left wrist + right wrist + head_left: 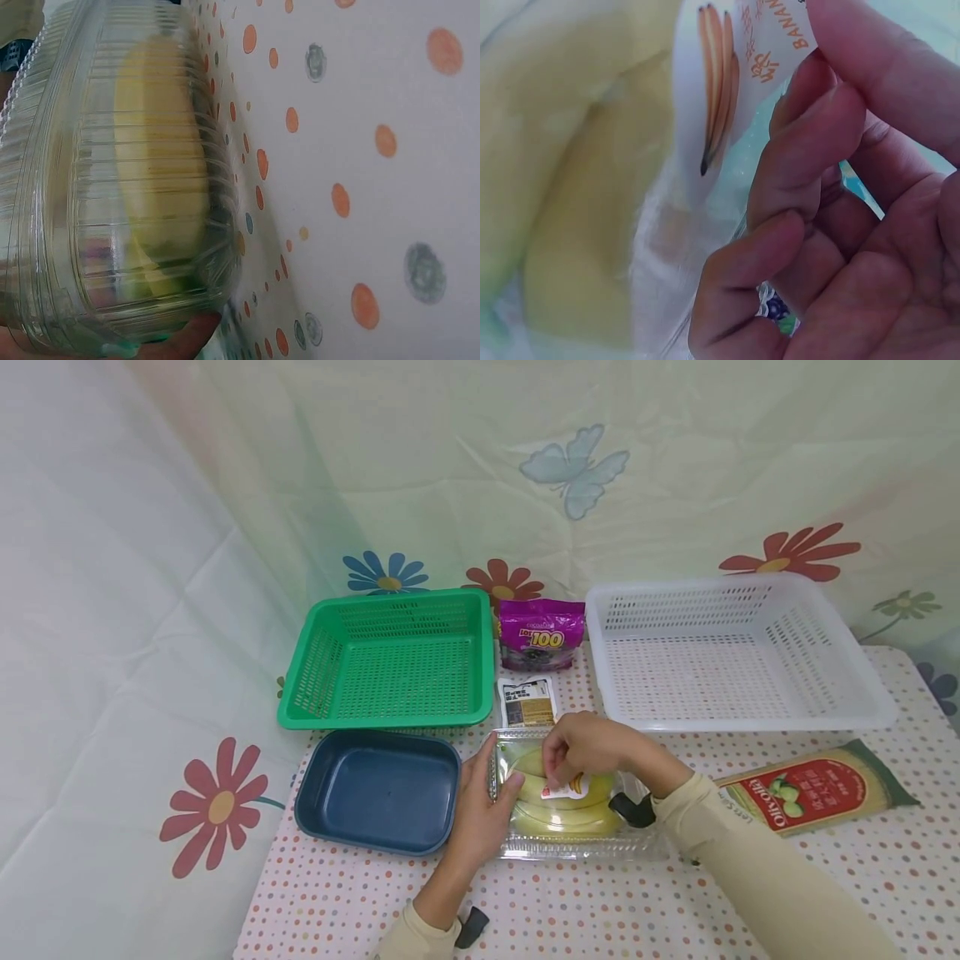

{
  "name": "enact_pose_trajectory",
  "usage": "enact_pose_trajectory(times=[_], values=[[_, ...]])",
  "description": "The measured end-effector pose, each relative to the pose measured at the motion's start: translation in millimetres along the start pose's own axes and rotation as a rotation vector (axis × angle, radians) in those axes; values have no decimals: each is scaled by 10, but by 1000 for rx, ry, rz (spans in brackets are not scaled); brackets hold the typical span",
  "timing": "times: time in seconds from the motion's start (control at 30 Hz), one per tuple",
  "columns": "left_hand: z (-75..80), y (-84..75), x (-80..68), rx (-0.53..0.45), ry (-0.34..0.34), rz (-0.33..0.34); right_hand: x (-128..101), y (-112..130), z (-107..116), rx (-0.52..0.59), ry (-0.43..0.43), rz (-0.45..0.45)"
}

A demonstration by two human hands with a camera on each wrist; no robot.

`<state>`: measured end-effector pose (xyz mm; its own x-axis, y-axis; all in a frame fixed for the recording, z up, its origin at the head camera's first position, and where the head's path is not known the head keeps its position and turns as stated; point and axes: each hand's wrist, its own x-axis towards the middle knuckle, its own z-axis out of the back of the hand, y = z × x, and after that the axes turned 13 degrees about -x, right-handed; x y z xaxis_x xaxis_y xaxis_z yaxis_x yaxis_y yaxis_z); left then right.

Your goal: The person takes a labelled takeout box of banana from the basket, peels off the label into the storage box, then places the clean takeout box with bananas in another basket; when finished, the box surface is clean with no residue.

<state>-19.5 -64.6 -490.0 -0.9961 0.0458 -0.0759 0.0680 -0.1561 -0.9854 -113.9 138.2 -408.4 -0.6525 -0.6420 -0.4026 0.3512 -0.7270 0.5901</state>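
Note:
A clear plastic clamshell box (pixel 525 847) with yellow bananas (pixel 570 820) inside lies on the table; its ribbed side fills the left of the left wrist view. With thumb on the lid and fingers along the left side, my left hand (pixel 483 810) holds the box. A white label (pixel 564 791), printed with bananas and the word BANANA, is on the lid. Between thumb and index finger, my right hand (pixel 588 747) pinches the edge of that label (pixel 742 56), which stands partly raised in the right wrist view. The other right fingers are curled below.
Left of the box stands a dark blue tray (pixel 375 842), behind it a green basket (pixel 288 722). A small white-edged packet (pixel 527 702) and a purple bag (pixel 542 635) lie behind the box. To the right are a white basket (pixel 750 724) and an Olivoila pack (pixel 813 793).

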Motion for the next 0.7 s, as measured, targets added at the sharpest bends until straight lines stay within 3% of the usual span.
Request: enact_pose_trajectory(times=[0.27,0.7], values=[[-2,10,5,0,-4,-9,-17,-16,9,46,9,-28],[-5,10,11,5,-6,-5,13,-65,42,89,64,14]])
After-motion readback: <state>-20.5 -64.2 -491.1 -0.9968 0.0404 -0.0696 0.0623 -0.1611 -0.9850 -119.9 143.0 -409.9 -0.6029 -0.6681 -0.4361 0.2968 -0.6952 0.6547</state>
